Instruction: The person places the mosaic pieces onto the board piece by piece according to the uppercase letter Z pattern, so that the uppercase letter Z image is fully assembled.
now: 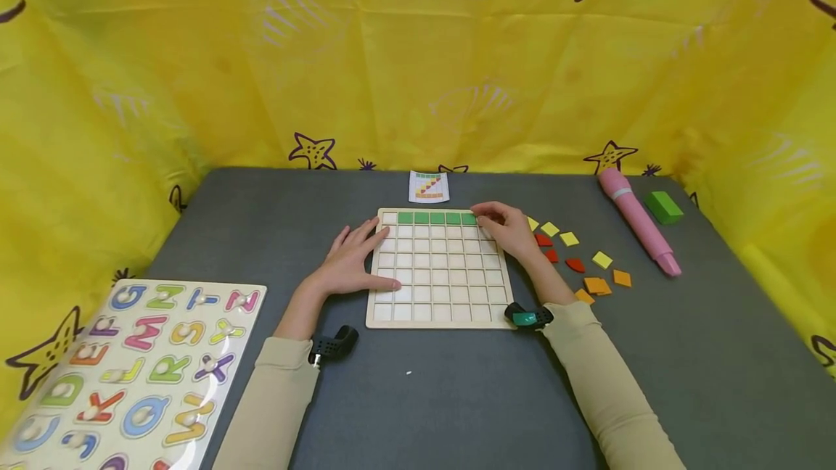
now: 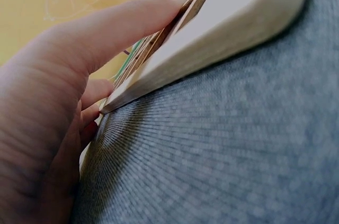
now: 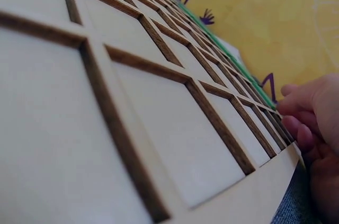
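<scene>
A pale wooden grid board (image 1: 437,323) lies on the table, several green square tiles (image 1: 437,218) set along its top row. The top-left cell (image 1: 390,218) shows white. My left hand (image 1: 349,263) rests on the board's left side, fingers spread and the thumb lying over the lower cells. In the left wrist view that thumb (image 2: 132,25) extends across the board's edge. My right hand (image 1: 509,227) is at the top right corner, thumb and bent fingertips right at the end of the green row. Its fingers hide that corner cell; I cannot tell whether they pinch a tile.
Behind the board stands a small pattern card (image 1: 428,187). Loose yellow (image 1: 569,238), red (image 1: 575,265) and orange tiles (image 1: 596,286) lie beside my right forearm. Farther right are a pink marker-shaped object (image 1: 640,220) and a green block (image 1: 663,207). A letter puzzle board (image 1: 251,332) lies at left.
</scene>
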Demonstrator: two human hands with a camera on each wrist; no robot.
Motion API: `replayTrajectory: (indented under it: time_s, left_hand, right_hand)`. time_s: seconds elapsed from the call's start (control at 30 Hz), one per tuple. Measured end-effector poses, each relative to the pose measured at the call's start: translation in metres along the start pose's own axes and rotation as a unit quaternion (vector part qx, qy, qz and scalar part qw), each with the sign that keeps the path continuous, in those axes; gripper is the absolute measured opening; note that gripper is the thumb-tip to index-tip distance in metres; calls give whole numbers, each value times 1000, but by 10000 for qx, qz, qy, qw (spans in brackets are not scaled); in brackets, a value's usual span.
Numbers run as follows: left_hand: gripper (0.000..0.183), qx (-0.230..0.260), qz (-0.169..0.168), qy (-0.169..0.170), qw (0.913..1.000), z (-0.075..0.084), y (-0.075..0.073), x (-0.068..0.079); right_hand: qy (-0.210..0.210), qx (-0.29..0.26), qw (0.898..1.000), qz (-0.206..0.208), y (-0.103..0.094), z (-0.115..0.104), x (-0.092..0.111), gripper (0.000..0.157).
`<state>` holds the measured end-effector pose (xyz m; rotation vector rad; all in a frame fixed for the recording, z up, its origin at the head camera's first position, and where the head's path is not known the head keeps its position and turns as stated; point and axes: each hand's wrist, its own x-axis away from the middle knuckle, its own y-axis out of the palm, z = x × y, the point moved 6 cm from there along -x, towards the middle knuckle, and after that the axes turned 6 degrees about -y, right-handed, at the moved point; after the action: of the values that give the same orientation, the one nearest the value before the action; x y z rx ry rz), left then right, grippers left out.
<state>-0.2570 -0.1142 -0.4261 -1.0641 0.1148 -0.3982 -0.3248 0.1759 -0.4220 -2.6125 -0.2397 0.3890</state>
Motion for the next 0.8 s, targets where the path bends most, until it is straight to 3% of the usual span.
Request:
replayTrajectory:
  time_s: [0.2,0.37,0.57,0.8]
  left_hand:
    - [107,32,-5,16,10000,-1,0,-1]
    - [107,34,-18,34,10000,0,1,-1]
    - [107,-11,-25,17,10000,0,1,-1]
    - [107,30,1,-31,10000,-1,2,-2]
  right_hand:
    - [154,-310,9994,-4,-3,-4,0,26]
    - [343,-493,9982,60,-17,-8,4,29]
    - [245,447,9981,-356,-45,-10,20,27]
    - [-147,1621,9853,-513,-78,-12,45,22]
